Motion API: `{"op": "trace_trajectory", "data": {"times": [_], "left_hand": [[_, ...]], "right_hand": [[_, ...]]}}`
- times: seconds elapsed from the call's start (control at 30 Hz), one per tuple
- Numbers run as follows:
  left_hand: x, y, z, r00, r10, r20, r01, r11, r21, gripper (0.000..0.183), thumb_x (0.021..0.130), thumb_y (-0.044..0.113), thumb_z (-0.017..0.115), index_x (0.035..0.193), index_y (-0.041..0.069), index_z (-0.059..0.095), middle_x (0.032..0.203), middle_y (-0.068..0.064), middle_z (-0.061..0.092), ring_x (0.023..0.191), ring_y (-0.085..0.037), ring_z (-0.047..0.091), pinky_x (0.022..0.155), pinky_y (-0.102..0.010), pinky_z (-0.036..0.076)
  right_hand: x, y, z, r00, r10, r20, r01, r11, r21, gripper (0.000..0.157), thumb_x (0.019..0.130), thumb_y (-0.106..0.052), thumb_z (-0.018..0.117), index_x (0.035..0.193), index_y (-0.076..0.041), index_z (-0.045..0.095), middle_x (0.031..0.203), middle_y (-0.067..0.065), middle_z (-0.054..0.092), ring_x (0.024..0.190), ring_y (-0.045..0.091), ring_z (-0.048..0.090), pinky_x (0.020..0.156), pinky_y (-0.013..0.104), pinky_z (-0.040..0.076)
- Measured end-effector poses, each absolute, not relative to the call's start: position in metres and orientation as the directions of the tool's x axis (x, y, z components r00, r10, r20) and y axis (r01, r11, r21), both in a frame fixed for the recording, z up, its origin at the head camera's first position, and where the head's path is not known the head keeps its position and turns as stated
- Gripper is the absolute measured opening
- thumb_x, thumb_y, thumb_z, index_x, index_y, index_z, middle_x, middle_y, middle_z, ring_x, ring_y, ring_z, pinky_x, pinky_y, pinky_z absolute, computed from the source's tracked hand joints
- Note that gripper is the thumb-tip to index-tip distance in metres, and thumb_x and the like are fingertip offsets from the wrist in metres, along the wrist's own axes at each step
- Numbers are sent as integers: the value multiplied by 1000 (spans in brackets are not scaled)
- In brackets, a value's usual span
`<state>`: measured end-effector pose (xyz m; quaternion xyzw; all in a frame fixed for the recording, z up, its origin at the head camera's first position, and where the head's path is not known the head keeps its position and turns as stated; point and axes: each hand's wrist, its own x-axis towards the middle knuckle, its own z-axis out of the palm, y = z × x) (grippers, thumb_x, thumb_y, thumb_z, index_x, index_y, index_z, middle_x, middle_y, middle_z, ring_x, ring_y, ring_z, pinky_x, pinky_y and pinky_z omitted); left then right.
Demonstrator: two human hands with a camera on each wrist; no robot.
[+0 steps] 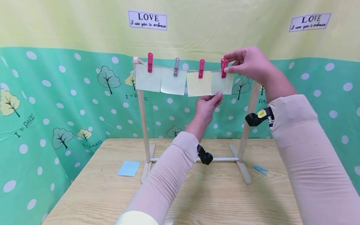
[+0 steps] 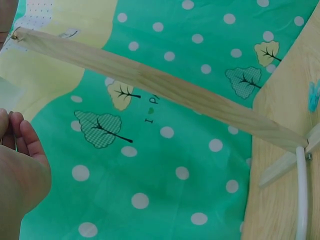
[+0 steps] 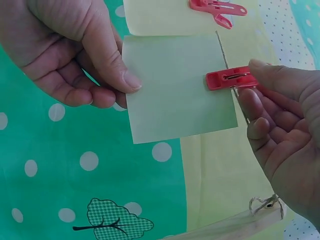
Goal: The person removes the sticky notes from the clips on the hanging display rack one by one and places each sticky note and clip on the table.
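My right hand (image 1: pixel 251 64) pinches a red clothespin (image 3: pixel 231 79) over the string and the top edge of a pale green paper square (image 3: pixel 175 92). Along the bottom edge of that same square, my left hand (image 1: pixel 208 106) pinches the paper between thumb and fingers. To its left on the string hang a pale yellow square (image 1: pixel 199 86) under another red clothespin (image 1: pixel 201 68), a pale square (image 1: pixel 173 84) under a grey clothespin (image 1: pixel 176 67), and one more pale square (image 1: pixel 148 79) under a red clothespin (image 1: pixel 150 62).
The string runs between the posts of a wooden stand (image 1: pixel 144 125) with a white lower bar (image 1: pixel 225 159). On the wooden table (image 1: pixel 92 193) lie a blue paper square (image 1: pixel 129 168) at left and a blue clothespin (image 1: pixel 260 170) at right. A patterned curtain (image 1: pixel 70 109) hangs behind.
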<state>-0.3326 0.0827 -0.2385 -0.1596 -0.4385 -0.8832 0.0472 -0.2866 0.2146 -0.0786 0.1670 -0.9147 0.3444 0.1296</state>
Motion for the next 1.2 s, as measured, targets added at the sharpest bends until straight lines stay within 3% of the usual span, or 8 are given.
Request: {"op": "trace_trajectory", "data": {"times": [0.2,0.4,0.63,0.9,1.03,1.2], "left_hand": [[-333,83,-238,-944,51,327,229,-611,758,20,88,3,72,104,-9,70,77,-3,69,72,-12,66,79,-31,58],[-335,83,-238,-941,54,334,235,-604,762,22,87,4,72,104,-11,69,77,-3,69,72,-12,66,87,-39,56],[-332,82,-238,-947,73,313,211,-596,775,22,88,5,72,104,-10,70,79,-3,69,73,-12,67,83,-33,57],[-332,81,-245,-945,87,316,211,-575,791,21,87,3,73,103,-10,70,78,-1,69,73,-11,67,84,-32,57],[-333,80,-252,-936,77,344,252,-535,806,23,85,1,74,102,-13,69,74,2,69,73,-9,66,80,-29,57],[-331,78,-258,-943,62,328,258,-487,834,15,82,1,78,93,-7,72,73,2,69,71,-11,64,77,-29,58]], "right_hand": [[-287,216,-82,-892,-222,393,-431,676,-598,50,88,-19,75,133,-5,59,100,1,68,92,15,60,68,16,49],[-285,218,-83,-885,-208,416,-443,648,-619,43,85,-19,77,123,-4,64,96,1,68,89,16,60,71,17,50],[-283,221,-85,-870,-204,449,-473,602,-643,32,84,-17,78,111,-2,68,93,2,68,86,16,63,73,15,52],[-279,225,-83,-836,-173,520,-535,461,-708,20,81,-10,80,97,-2,71,84,2,70,73,14,62,65,15,52],[-276,227,-81,-825,-126,550,-554,367,-747,19,79,-6,81,95,0,71,84,3,71,73,13,64,68,15,53],[-274,230,-82,-810,-85,580,-578,283,-765,21,78,-4,82,95,1,71,86,5,71,75,14,65,72,15,54]]}}
